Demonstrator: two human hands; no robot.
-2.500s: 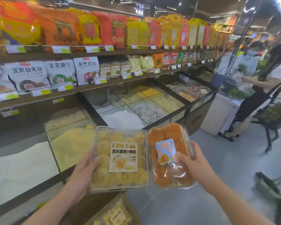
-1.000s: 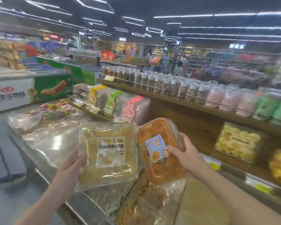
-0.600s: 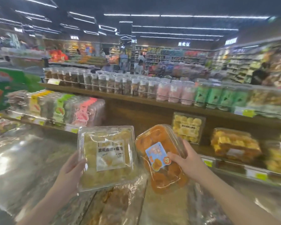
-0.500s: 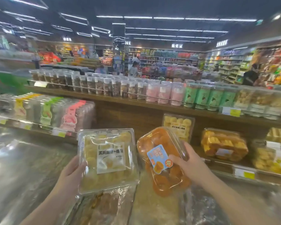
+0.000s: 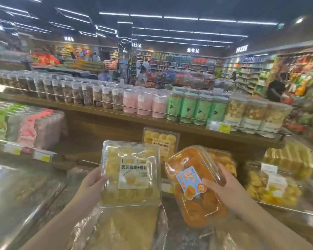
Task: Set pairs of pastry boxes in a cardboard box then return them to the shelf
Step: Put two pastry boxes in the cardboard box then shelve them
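Note:
My left hand point(image 5: 91, 184) grips the left edge of a square clear box of pale yellow cookies point(image 5: 131, 173) with a white label. My right hand point(image 5: 222, 186) holds a clear box of orange pastries point(image 5: 193, 184) with a blue label, tilted to the left. Both boxes are held in the air in front of a wooden shelf point(image 5: 188, 127). On its lower level behind them stands another yellow cookie box point(image 5: 161, 139). No cardboard box is in view.
Rows of clear, pink and green jars point(image 5: 197, 109) line the upper shelf behind a rail. More pastry boxes point(image 5: 273, 186) lie at the lower right. Film-covered bulk bins point(image 5: 25, 192) spread below and to the left. Shoppers point(image 5: 276, 87) stand in far aisles.
I have turned from the flour shelf round to the pastry shelf and come closer to it. Both hands have kept hold of their boxes, which now sit lower and nearer the shelf.

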